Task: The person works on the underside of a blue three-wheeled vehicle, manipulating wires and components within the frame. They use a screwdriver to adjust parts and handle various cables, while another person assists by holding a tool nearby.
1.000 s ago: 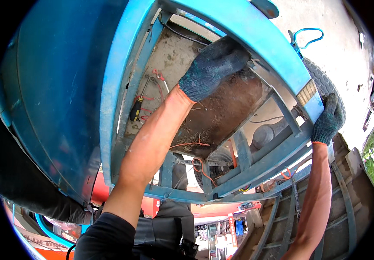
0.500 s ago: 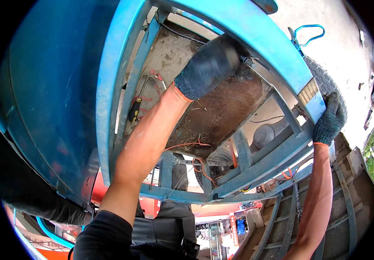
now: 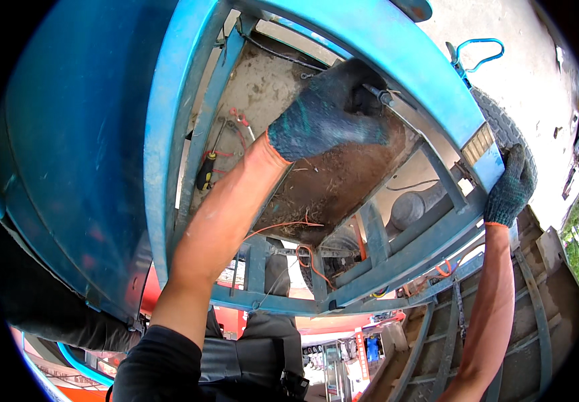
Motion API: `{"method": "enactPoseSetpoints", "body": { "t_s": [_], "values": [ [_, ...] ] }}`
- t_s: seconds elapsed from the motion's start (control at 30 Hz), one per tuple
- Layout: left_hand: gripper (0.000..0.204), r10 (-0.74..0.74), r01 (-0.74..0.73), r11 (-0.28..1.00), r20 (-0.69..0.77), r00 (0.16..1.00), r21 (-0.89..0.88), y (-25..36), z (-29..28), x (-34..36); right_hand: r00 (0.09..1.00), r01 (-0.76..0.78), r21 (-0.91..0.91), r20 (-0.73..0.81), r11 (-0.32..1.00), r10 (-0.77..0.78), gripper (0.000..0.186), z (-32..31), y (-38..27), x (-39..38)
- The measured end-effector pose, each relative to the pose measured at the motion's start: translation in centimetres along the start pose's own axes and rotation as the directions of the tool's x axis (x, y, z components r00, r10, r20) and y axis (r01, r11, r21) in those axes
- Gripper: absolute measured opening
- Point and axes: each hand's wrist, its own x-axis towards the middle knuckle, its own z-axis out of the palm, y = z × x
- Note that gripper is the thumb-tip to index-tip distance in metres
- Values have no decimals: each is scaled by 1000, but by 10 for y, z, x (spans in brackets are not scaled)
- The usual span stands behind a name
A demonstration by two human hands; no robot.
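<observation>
My left hand (image 3: 330,114), in a dark knit glove with an orange cuff, reaches inside the blue metal frame (image 3: 412,65). Its fingers curl beside a short metal bolt-like piece (image 3: 382,96) at the upper rail; what they hold is hidden. My right hand (image 3: 509,187), gloved alike, grips the frame's outer right edge by a small slatted patch (image 3: 477,142). Below my left hand lies a dirty brown panel (image 3: 330,191). A black and yellow screwdriver (image 3: 206,171) rests at the left inside the frame, near thin red wires (image 3: 241,117).
A large blue body panel (image 3: 75,154) fills the left side. A tire (image 3: 484,107) and a blue tubular loop (image 3: 480,48) stand beyond the frame at right. A dark bed with metal ribs (image 3: 531,301) is at lower right; orange cables (image 3: 316,264) hang among the crossbars.
My left hand has turned, its fingers curling more and the metal piece showing more. The frame appears slightly further left in the picture. My right hand keeps its grip.
</observation>
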Motion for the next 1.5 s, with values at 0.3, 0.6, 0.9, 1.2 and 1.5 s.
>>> {"method": "enactPoseSetpoints", "body": {
  "t_s": [0.3, 0.6, 0.9, 1.2, 1.5],
  "values": [
    [51, -4, -1, 968, -20, 1000, -251, -7, -1, 3, 999, -50, 74, -2, 996, 51, 38, 2, 0, 0],
    [37, 93, -101, 994, -184, 978, -34, -23, 1, 11, 1000, 19, -7, -14, 1000, -19, 35, -1, -10, -3],
    [51, 68, -67, 998, -68, 995, 20, -9, -4, 4, 996, 51, 50, -72, 997, -48, 36, 2, -2, 1],
    [42, 131, -108, 931, -42, 991, 348, -6, -11, 8, 999, -21, 16, -44, 1000, 22, 38, 1, 3, 2],
    [50, 111, -78, 961, -114, 987, 265, 1, 2, 8, 997, 14, 16, -71, 1000, -13, 39, 1, -3, 2]
  ]
}}
